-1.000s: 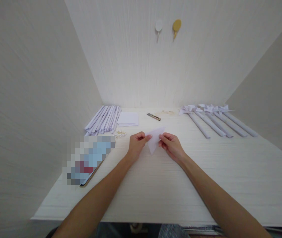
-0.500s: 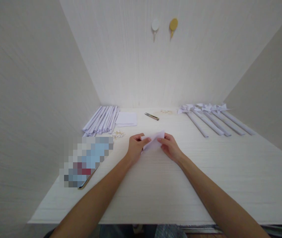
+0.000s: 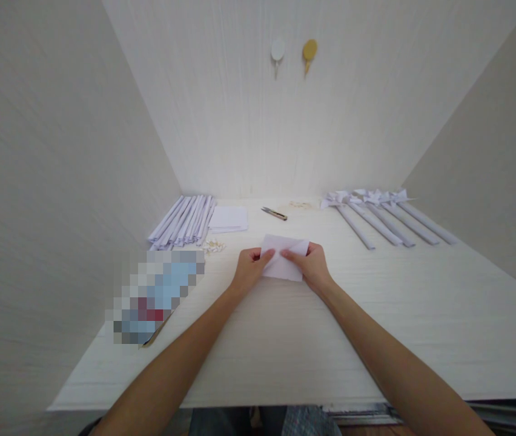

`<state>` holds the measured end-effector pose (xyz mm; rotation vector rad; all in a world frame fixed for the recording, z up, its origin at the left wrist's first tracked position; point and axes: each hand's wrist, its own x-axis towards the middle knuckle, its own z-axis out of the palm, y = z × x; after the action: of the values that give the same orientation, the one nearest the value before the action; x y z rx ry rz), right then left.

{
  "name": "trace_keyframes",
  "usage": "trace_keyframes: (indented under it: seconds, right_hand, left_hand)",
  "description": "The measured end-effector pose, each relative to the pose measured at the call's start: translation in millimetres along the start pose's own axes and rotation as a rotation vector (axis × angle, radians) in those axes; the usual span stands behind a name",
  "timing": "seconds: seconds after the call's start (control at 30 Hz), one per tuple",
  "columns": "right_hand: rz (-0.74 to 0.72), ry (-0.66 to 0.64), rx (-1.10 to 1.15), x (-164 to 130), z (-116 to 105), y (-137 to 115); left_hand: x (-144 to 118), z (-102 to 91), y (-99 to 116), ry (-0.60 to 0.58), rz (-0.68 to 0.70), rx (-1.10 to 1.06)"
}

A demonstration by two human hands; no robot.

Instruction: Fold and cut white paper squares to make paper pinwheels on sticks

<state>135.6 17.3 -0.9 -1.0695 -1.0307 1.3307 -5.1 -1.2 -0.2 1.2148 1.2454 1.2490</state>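
A small white sheet of paper (image 3: 284, 269) is held up over the middle of the white table, with faint crease lines across it. My left hand (image 3: 251, 266) grips its left side, thumb on the front face and fingers behind. On the other side my right hand (image 3: 315, 266) pinches it the same way, its thumb close to the left one. The fingers behind the sheet are mostly hidden. Beyond the hands lie thread snips (image 3: 274, 213) and a small stack of white paper sheets (image 3: 228, 218).
Rolled paper sticks (image 3: 183, 221) lie piled at the back left, beside a small heap of pale bits (image 3: 214, 246). A pixelated flat object (image 3: 162, 297) rests at left. Several paper rolls with pinwheel-like tops (image 3: 387, 218) lie back right. Two hooks (image 3: 309, 49) hang on the back wall.
Tilted and partly folded-looking before, the paper now faces me flatter and shows more of its surface. Both thumbs have come closer together. The camera view has shifted slightly.
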Motion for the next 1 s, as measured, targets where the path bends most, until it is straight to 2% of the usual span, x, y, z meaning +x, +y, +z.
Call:
trace_keyframes:
  seconds: [0.2, 0.3, 0.4, 0.5, 0.6, 0.67, 0.8, 0.93, 1.0]
  right_hand:
    - [-0.129, 0.04, -0.244, -3.6, 2.4, -5.5]
    - [-0.198, 0.059, -0.313, -3.5, 2.6, -4.4]
    - [-0.193, 0.118, -0.236, -1.9, 1.3, -1.2]
    - [-0.167, 0.147, -0.123, -0.1, -0.3, 2.1]
    - [-0.14, 0.055, -0.09, 0.3, -0.6, 4.1]
    - [-0.104, -0.019, -0.091, -0.9, 0.6, 4.5]
    - [-0.053, -0.079, -0.049, -6.6, 5.8, 3.7]
    - [-0.061, -0.165, -0.103, -12.9, 10.1, 2.2]
    - [-0.157, -0.162, -0.233, -13.6, 8.0, 1.2]
  left_hand:
    - [-1.3, 0.4, 1.2, 0.098, 0.05, 0.131]
    - [-1.4, 1.3, 3.5, 0.122, 0.044, 0.105]
    - [-0.7, 1.4, 4.0, 0.093, 0.021, 0.05]
    - [0.3, -0.7, 3.5, 0.189, 0.05, 0.044]
    - [1.2, -4.1, 4.3, 0.364, 0.108, -0.007]
    - [1.4, -5.6, 5.8, 0.425, 0.178, -0.048]
    - [0.8, -4.9, 7.7, 0.411, 0.298, 0.002]
    - [1.3, -4.6, 7.3, 0.354, 0.196, 0.018]
    - [3.1, -7.2, 6.8, 0.338, 0.153, 0.059]
